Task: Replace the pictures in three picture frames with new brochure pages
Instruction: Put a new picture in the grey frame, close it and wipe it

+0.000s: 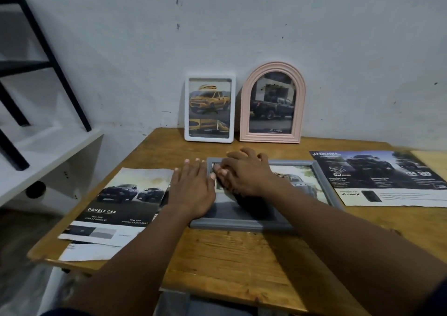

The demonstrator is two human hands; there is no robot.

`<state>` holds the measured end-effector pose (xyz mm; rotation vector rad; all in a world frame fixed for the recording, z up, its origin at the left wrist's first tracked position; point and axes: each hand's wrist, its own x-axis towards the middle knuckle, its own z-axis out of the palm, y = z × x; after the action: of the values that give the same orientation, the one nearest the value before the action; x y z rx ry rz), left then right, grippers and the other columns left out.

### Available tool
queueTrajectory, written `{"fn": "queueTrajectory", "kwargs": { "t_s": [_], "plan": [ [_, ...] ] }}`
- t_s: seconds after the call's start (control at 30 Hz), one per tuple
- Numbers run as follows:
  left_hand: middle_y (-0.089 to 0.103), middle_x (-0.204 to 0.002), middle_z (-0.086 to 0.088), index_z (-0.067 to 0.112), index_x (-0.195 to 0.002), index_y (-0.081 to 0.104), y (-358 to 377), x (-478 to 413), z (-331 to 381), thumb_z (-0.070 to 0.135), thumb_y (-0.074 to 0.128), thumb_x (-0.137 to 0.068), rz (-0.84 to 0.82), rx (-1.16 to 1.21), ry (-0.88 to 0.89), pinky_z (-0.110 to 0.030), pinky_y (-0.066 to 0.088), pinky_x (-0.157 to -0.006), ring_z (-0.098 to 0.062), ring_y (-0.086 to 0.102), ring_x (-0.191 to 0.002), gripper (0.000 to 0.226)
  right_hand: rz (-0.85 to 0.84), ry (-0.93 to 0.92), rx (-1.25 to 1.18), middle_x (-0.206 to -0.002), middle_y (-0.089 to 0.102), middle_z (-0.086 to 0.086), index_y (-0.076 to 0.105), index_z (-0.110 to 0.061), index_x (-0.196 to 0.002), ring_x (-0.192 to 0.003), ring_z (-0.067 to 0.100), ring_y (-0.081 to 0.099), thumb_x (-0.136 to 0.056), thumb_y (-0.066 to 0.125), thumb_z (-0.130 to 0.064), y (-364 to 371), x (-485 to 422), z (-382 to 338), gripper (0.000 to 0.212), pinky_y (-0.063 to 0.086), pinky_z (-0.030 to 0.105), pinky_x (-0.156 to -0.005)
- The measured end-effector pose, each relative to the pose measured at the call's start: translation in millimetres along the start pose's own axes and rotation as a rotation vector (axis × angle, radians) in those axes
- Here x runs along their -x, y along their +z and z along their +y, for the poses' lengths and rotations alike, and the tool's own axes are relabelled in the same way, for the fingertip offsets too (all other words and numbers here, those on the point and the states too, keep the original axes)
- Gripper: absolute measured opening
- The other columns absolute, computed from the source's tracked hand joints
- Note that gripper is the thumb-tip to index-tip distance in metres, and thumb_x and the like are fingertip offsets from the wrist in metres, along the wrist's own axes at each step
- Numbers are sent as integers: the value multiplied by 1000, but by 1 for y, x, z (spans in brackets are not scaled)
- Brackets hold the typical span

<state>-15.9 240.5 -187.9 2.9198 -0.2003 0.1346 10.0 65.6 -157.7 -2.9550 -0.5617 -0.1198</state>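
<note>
Both hands' fingers [219, 170] are lying flat, gripping nothing, pressing the grey frame [242, 225]; its thin page beneath probably creases easily, so lift by the edges.

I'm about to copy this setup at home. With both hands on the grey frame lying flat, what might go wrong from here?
1. The right hand presses on the picture inside the grey frame; it may crease or smudge.
2. The left hand lies next to the Double Cab page, which overhangs the table edge and could be swept off.
3. The white frame and pink frame stand just behind; a bump might tip them.
</note>
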Motion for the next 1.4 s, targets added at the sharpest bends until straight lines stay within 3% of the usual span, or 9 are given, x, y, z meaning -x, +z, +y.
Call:
{"fn": "queueTrajectory", "kwargs": {
  "t_s": [0.1, 0.23, 0.4, 0.53, 0.73, 0.97, 1.17, 1.3, 1.4],
  "plan": [
    [8, -170, -4, 16, -162, 13, 3, 0, 0, 45, 13, -107, 16, -15, 21, -46, 0, -126, -24, -3, -156, 62, 20, -213, -32, -158, 37, -5, 44, -30, -147, -151, 22, 19, -104, 28, -42, 10, 3, 9, 48, 16, 47, -117],
    [8, -170, -2, 17, -162, 14, 6, -3, 0, 48, 11, -107, -20, -8, 48, -46, -1, -126, -21, -5, -156, 63, -11, -236, -70, -161, 33, -1, 33, -24, -155, -151, 20, 19, -108, 26, -38, 20, 6, 12, 50, 7, 36, -120],
    [1, -170, -1, 17, -163, 7, 3, 0, 1, 52, 6, -105, -94, -4, 42, -46, -5, -125, -18, -10, -156, 67, -93, -147, -79, -165, 22, -2, 23, -25, -158, -153, 19, 11, -106, 21, -44, 20, 8, 19, 55, 6, 40, -121],
    [2, -170, -3, 16, -163, 7, 1, 2, 5, 55, 3, -103, -104, -40, 48, -48, -5, -125, -20, -11, -156, 71, -37, -76, 35, -160, 34, 0, 32, -23, -154, -150, 21, 21, -105, 22, -47, 11, 19, 29, 56, 16, 44, -119],
    [3, -170, -3, 16, -163, 7, 1, 1, 7, 56, 3, -103, -106, -69, 42, -48, -5, -125, -20, -11, -156, 72, -62, -222, -35, -164, 26, -1, 32, -25, -155, -152, 19, 17, -107, 24, -41, 15, 22, 33, 51, 10, 43, -121],
    [4, -170, -4, 17, -163, 8, 4, 2, 8, 58, 0, -101, -101, -57, 43, -50, -6, -124, -22, -11, -156, 74, -51, 31, -60, -163, 27, 4, 29, -20, -156, -151, 22, 22, -105, 24, -43, 13, 56, 81, 57, 17, 42, -123],
    [4, -170, -5, 16, -162, 8, 5, 3, 11, 59, -1, -101, -97, -45, 25, -49, -7, -123, -23, -10, -156, 75, -47, 267, 50, -161, 30, 9, 32, -12, -152, -150, 26, 21, -106, 23, -38, 2, 86, 95, 54, 11, 44, -123],
    [4, -170, -6, 16, -162, 8, 4, 4, 12, 61, -2, -99, -98, -46, 25, -49, -7, -124, -23, -10, -156, 78, -21, 275, 43, -157, 36, 11, 37, -10, -147, -150, 26, 21, -105, 24, -42, -2, 90, 94, 54, 12, 45, -122],
    [4, -170, -6, 16, -162, 8, 6, 3, 12, 62, -3, -98, -94, -53, 25, -49, -7, -124, -23, -10, -156, 80, -28, 301, 70, -161, 26, 15, 28, -6, -151, -152, 28, 16, -104, 18, -47, 8, 92, 91, 63, 9, 45, -123]
  ]
}}
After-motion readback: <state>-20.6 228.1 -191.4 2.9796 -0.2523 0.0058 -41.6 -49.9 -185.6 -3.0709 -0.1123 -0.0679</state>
